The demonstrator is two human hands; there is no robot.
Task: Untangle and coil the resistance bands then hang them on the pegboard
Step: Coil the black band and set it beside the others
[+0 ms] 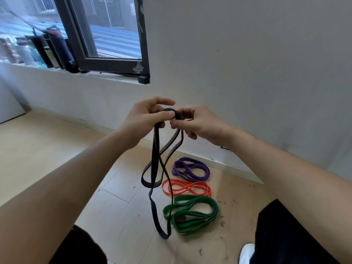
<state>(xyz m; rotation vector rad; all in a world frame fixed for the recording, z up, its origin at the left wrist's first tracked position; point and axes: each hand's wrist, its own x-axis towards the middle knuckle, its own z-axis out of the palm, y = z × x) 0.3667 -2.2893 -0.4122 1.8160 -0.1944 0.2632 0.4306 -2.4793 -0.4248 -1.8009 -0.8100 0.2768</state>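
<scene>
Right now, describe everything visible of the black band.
The black band is a long, flat strip, matte and rubbery-looking. Its top is gathered in a small loop pinched by the left hand and right hand. Below, its strands hang twisted and crossing, in two loops; the lower passes before the green band in view.

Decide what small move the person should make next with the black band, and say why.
Probably draw up another loop of the black band with the right hand and gather it in the left hand: both pinch its top, but long twisted loops dangle uncoiled, unlike the coiled purple band, orange band and green band.
</scene>
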